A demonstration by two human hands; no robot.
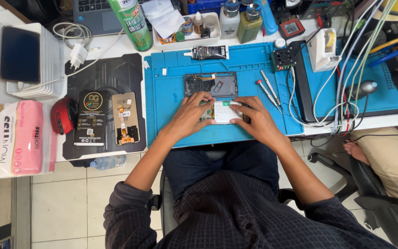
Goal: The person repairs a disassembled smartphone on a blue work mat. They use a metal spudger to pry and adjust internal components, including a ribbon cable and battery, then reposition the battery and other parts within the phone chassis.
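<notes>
A: Start nearest the body. Where do the hands sit?

B: Both forearms reach forward over the lap onto the blue silicone work mat (171, 99). The left hand (190, 115) and the right hand (254, 119) meet over an opened smartphone with a white battery panel (226, 112), which lies flat near the mat's front edge.

A: Its long axis?

B: Left to right, across the person. The phone lies between the two hands, so each hand reaches it from its own end, and neither is clearly nearer.

A: And the grip?

B: The left hand is loosely curled, fingertips pressing down on the phone's left end. The right hand is half open, fingers spread along the right end and top edge. Both touch it and steady it; I cannot tell whether either pinches some small part.

A: Beyond that?

B: Just behind lies a dark grey phone back frame (211, 84), apart from the hands. To the right of it lie two slim metal screwdrivers (267, 90).
</notes>
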